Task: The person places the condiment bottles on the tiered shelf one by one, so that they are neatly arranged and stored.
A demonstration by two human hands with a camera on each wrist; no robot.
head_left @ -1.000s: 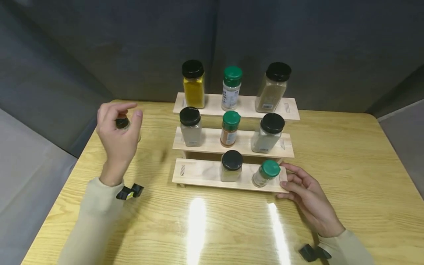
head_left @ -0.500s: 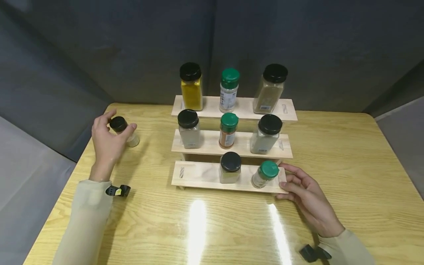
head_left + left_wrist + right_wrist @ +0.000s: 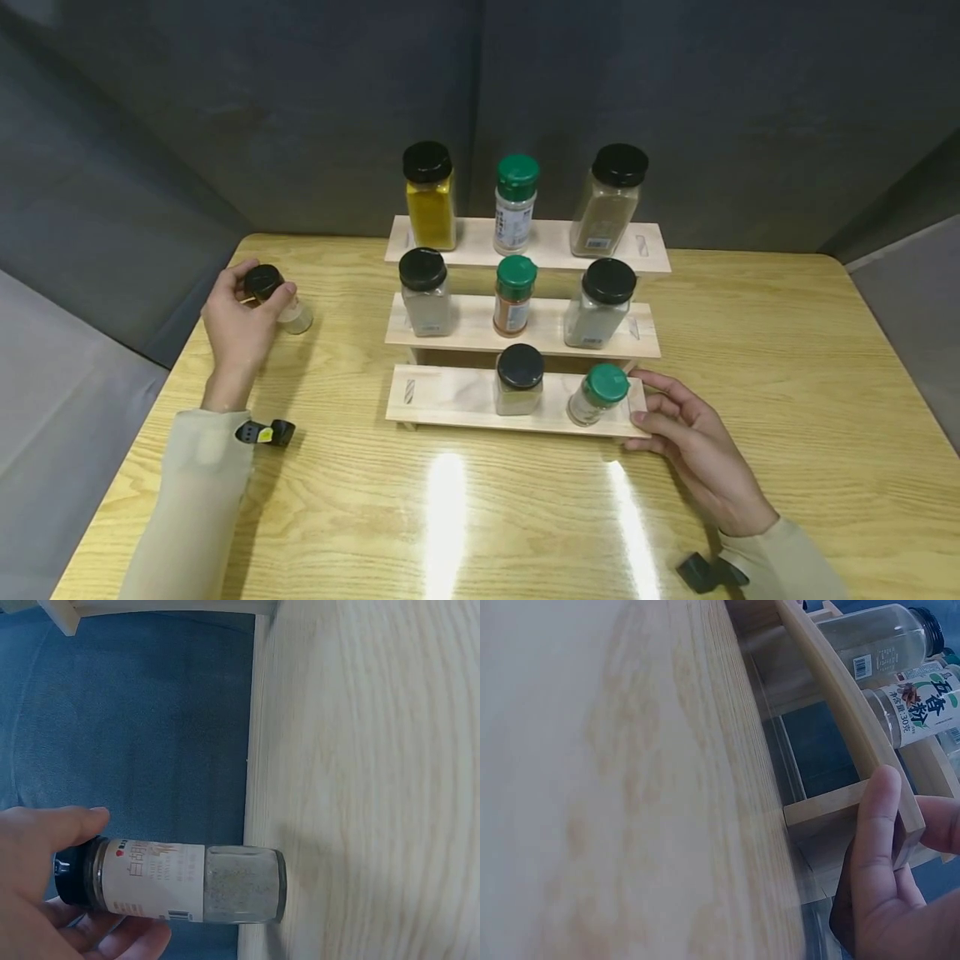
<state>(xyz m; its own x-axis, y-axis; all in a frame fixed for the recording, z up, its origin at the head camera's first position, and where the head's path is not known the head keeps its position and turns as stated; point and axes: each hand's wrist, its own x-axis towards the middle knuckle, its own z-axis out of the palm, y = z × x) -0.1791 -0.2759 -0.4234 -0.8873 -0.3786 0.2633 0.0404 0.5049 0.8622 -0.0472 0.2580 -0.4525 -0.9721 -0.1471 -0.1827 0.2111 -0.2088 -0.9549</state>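
Observation:
On the left of the table, a glass spice jar point(image 3: 294, 317) with a black lid stands with its base on the wood. My left hand point(image 3: 242, 327) holds it near the lid, thumb on one side and fingers on the other. In the left wrist view the jar point(image 3: 154, 879) shows a pale label and greyish contents. At the right, my right hand point(image 3: 697, 446) grips the end of the lowest step of a three-step wooden spice rack point(image 3: 442, 392). The right wrist view has the thumb point(image 3: 877, 817) on the front edge of that step, with fingers behind it.
A black-lidded jar point(image 3: 519, 379) and a green-lidded jar point(image 3: 596, 396) stand on the lowest step. Several more spice jars fill the two upper steps, among them a yellow one point(image 3: 431, 204). A dark cloth point(image 3: 337, 117) hangs behind the table.
My left hand has come down and left from above the table onto the black-lidded jar, and its fingers have closed in around it. The right hand stays on the rack.

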